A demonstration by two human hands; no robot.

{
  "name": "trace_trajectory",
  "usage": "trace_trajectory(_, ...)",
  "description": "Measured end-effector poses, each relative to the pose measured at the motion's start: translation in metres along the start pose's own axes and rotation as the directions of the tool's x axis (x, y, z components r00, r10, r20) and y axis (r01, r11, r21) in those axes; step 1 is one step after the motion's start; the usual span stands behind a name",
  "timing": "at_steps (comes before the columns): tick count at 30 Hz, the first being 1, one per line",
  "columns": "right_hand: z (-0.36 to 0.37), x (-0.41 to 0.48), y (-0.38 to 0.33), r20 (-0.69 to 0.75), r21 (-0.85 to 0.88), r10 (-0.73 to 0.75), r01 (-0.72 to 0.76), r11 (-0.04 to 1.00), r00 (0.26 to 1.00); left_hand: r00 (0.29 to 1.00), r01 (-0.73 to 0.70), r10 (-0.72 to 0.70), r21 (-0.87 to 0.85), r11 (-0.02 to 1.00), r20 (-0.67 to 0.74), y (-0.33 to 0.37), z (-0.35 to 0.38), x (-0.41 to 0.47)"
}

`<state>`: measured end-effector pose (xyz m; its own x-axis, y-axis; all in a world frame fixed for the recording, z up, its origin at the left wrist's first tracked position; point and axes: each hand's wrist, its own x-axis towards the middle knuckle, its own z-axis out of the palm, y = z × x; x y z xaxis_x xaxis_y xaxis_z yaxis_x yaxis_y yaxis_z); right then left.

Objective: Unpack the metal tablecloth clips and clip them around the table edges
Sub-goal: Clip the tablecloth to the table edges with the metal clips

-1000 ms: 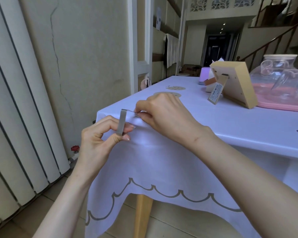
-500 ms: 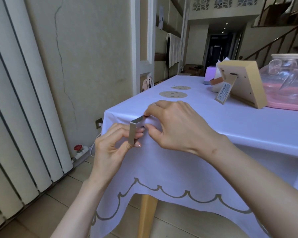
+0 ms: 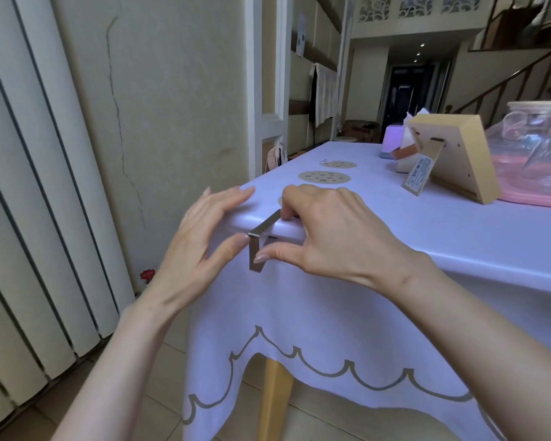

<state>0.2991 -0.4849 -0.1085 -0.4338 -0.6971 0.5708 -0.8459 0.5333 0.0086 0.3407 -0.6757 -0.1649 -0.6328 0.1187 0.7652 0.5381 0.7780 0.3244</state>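
while on the edge (image 3: 474, 265), one clip (image 3: 255, 246), two hands (image 3: 201, 246) (image 3: 328, 237)

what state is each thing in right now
tablecloth, draped over the table, hanging down
metal clip, hooked over the covered table edge
right hand, pinches the clip top and bottom
left hand, fingers straight on the corner, thumb touching the clip
photo frame, standing on its prop, back to camera
glass pitcher, upright, lid on

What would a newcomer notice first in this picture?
The metal clip at the near table corner, set over the edge of the white tablecloth, draws the eye first. The right hand pinches it, while the left hand lies flat on the corner, thumb touching the clip. A wooden frame stands farther right.
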Motion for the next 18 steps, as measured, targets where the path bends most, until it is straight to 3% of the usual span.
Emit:
trace_trajectory(3, 0.000, -0.001, 0.000, 0.019, -0.007, 0.003, -0.003, 1.000, 1.000, 0.995, -0.061, 0.053, 0.102, 0.993, 0.081, -0.010, 0.004, 0.005)
trace_trajectory(7, 0.016, -0.011, 0.003, -0.109, -0.110, -0.055, 0.043, 0.993, 0.993, 0.995, -0.093, 0.087, 0.120, 0.988, 0.050, -0.011, 0.009, 0.007)
trace_trajectory(12, 0.033, -0.015, 0.004, -0.261, -0.212, -0.025, -0.032, 0.977, 0.965, 0.999, -0.052, 0.052, 0.034, 0.998, 0.017, -0.013, 0.008, 0.008)
trace_trajectory(18, 0.038, -0.013, 0.001, -0.352, -0.241, -0.017, -0.073, 0.968, 0.936, 0.990, -0.137, 0.142, 0.167, 0.976, -0.022, -0.019, 0.010, 0.011)
